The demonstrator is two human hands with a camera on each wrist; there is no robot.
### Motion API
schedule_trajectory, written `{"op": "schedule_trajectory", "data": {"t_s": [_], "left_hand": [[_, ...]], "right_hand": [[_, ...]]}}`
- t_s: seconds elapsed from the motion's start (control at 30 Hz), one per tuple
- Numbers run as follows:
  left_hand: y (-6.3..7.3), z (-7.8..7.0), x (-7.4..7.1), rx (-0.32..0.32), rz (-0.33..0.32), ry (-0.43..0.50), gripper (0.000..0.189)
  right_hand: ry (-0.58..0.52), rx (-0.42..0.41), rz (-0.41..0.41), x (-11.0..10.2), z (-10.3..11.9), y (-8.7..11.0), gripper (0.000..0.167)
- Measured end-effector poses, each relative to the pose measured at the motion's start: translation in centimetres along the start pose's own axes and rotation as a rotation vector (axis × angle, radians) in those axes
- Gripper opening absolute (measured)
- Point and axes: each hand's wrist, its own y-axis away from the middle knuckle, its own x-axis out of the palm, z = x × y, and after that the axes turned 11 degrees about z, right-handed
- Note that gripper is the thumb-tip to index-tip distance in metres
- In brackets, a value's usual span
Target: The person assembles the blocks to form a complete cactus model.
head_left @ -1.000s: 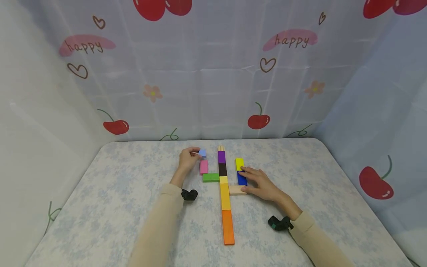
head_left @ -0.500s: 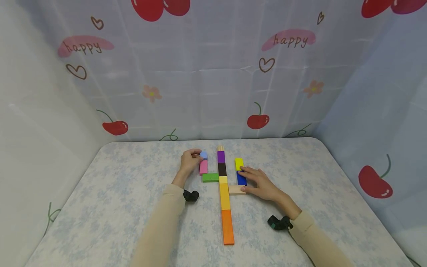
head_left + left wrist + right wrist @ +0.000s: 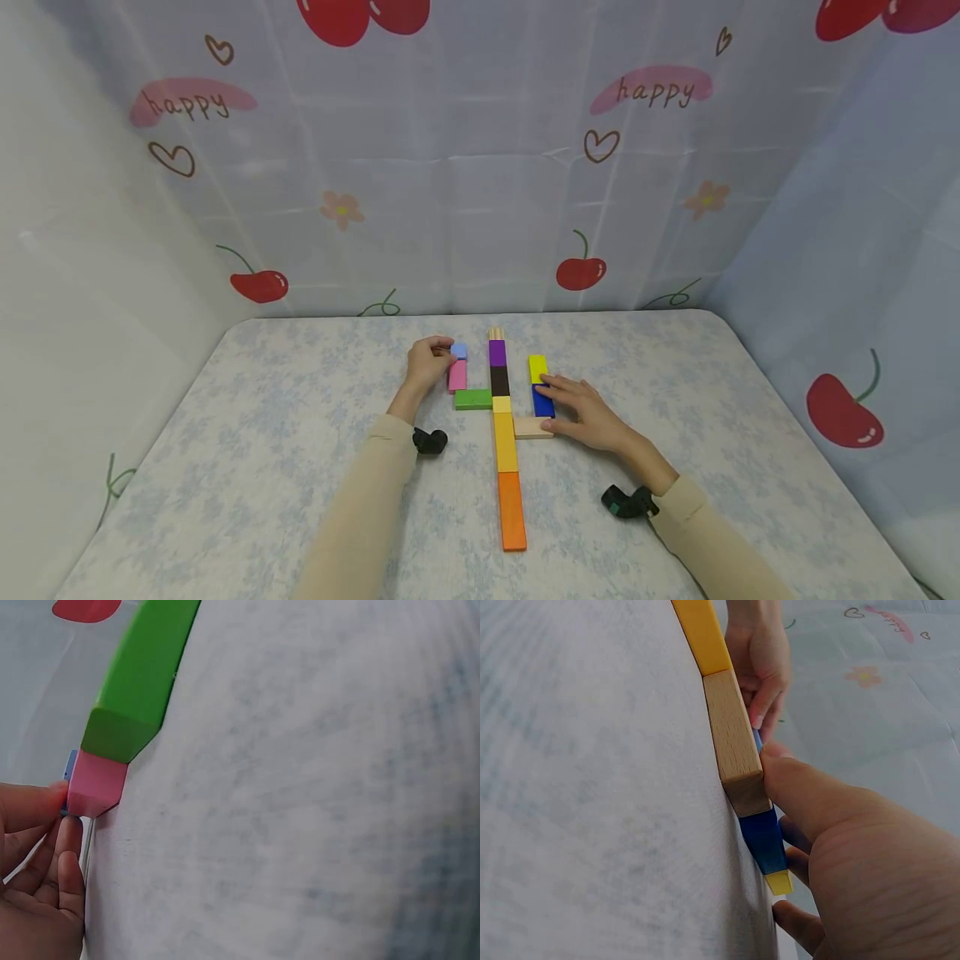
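Note:
My left hand [image 3: 429, 363] pinches a small light blue block [image 3: 459, 351] between thumb and fingers. That block stands against the far end of a pink block [image 3: 457, 377], and the pink one meets a green block [image 3: 474, 400]. Spread fingers of my right hand [image 3: 592, 415] lie over a dark blue block [image 3: 543, 402], near its joint with a yellow block [image 3: 537, 367]. The right thumb touches the outer end of a plain wooden block [image 3: 736, 731]. In the left wrist view the pink block hides most of the light blue one.
A straight column of blocks runs between the hands: pale sticks [image 3: 497, 333], purple [image 3: 498, 353], black [image 3: 499, 381], light yellow [image 3: 502, 405], amber [image 3: 506, 442] and orange blocks [image 3: 512, 512]. A printed curtain [image 3: 487, 208] hangs behind the table [image 3: 300, 433].
My left hand has moved slightly right and nearer, bringing the light blue block from apart to against the pink block's far end. The right hand stays in place.

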Motion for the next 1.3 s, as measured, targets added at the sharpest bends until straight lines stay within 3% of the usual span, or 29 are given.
{"op": "schedule_trajectory", "data": {"t_s": [0.77, 1.3], "left_hand": [[-0.27, -0.24, -0.17, -0.059, 0.026, -0.047, 0.028], [-0.27, -0.03, 0.07, -0.032, 0.005, -0.070, 0.021]], "right_hand": [[-0.016, -0.014, -0.004, -0.11, 0.06, 0.21, 0.059], [-0.009, -0.003, 0.002, -0.20, 0.24, 0.22, 0.059]]}}
